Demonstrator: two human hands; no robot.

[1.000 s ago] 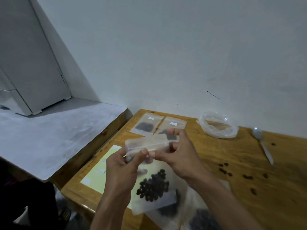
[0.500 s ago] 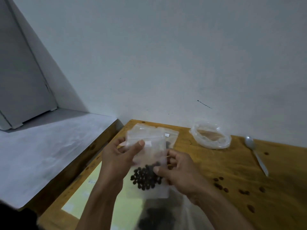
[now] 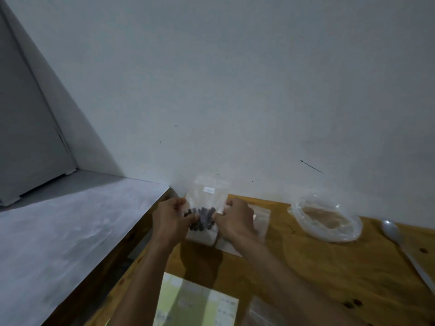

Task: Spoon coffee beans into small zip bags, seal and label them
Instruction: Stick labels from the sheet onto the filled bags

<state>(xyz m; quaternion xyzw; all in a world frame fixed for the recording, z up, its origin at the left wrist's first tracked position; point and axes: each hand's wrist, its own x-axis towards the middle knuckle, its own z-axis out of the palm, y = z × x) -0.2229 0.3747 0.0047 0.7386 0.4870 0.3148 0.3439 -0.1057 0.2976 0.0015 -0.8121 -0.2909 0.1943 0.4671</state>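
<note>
Over the far left corner of the table (image 3: 306, 274), close to the wall (image 3: 235, 78), I hold a small zip bag (image 3: 207, 198) upright between both hands. My left hand (image 3: 170, 220) pinches its left edge, thumb in front and fingers curled behind; my right hand (image 3: 235, 220) pinches the right edge the same way. Dark beans (image 3: 201, 218) sit bunched in the lower part of the bag, and a small white label (image 3: 209, 189) shows near its top. Under my right hand another bag (image 3: 260, 220) lies flat on the wood. Farther right lies a crumpled clear plastic bag (image 3: 327, 220), and just beyond it a white spoon (image 3: 400, 243). A few loose beans (image 3: 352, 303) lie on the table near my right forearm. A yellow-green label sheet (image 3: 193, 302) lies at the near edge.
</note>
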